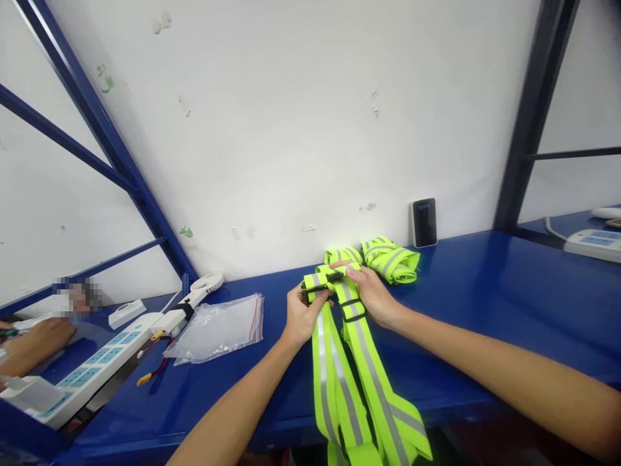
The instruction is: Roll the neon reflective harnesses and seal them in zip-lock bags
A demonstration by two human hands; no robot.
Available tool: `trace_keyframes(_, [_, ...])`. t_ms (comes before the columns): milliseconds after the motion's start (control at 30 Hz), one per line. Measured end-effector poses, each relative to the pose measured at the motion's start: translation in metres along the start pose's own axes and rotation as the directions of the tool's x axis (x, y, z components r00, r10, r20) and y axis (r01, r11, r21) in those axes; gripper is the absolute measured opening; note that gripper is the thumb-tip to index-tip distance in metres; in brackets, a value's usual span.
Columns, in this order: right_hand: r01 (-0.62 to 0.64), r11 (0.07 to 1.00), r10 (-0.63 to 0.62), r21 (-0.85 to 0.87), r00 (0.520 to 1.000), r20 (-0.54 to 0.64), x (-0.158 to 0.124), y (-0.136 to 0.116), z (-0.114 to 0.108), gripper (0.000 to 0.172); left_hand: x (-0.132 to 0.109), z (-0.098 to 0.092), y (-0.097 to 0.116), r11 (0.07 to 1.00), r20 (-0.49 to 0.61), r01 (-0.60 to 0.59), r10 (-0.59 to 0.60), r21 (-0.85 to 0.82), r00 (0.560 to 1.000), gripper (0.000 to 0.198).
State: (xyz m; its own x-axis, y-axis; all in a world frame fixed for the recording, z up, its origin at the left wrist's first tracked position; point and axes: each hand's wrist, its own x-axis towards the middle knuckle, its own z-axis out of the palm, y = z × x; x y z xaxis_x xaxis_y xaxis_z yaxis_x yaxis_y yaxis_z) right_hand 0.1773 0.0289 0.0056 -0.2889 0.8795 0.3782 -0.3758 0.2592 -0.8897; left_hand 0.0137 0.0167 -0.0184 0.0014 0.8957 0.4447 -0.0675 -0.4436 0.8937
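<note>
A neon-yellow reflective vest [373,362] made of straps with grey stripes hangs from both my hands over the front edge of the table. My left hand [305,312] is closed on its strap near a black buckle [334,276]. On the other side of that buckle, my right hand [369,292] pinches the strap between thumb and fingers. A black slider [352,310] sits on the strap just below my right hand. Behind my hands lie a rolled reflective vest [391,259] and another neon-yellow bundle [342,254], partly hidden.
Clear plastic zip bags [218,327] lie left on the blue table [485,298]. Nearby are a small white fan [207,283], a long power strip [99,362] and wires with yellow connectors [144,379]. A black-and-white device [424,222] leans against the wall. Another person's hand [41,343] is far left.
</note>
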Motion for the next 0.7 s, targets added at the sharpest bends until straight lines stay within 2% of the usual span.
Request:
trace_keyframes(200, [0.037, 0.999, -0.037, -0.036, 0.999, -0.006, 0.000, 0.000, -0.001, 0.033, -0.003, -0.001, -0.001, 0.999, -0.016, -0.029, 0.029, 0.032, 0.999, 0.032])
trace_keyframes(300, [0.028, 0.999, -0.029, -0.036, 0.999, -0.014, 0.000, 0.001, -0.001, 0.034, -0.003, -0.007, -0.007, 0.998, 0.015, -0.038, 0.039, -0.047, 0.999, 0.033])
trace_keyframes(433, [0.027, 0.998, -0.030, -0.065, 0.998, -0.048, 0.003, 0.003, -0.004, 0.035, 0.002, -0.012, -0.014, 0.981, 0.056, 0.057, -0.047, -0.188, 0.997, 0.031])
trace_keyframes(533, [0.065, 0.995, -0.071, -0.076, 0.994, -0.079, 0.006, 0.004, -0.007, 0.035, 0.006, -0.009, -0.016, 0.971, 0.100, 0.128, -0.109, -0.201, 0.989, 0.030])
trace_keyframes(600, [0.122, 0.983, -0.135, -0.136, 0.987, -0.089, 0.007, 0.005, -0.010, 0.034, 0.007, -0.007, -0.015, 0.970, 0.132, 0.160, -0.136, -0.186, 0.982, 0.034])
trace_keyframes(700, [0.199, 0.940, -0.216, -0.278, 0.976, -0.031, 0.007, 0.005, -0.013, 0.033, 0.007, -0.003, -0.013, 0.959, 0.120, 0.188, -0.165, -0.212, 0.979, 0.041])
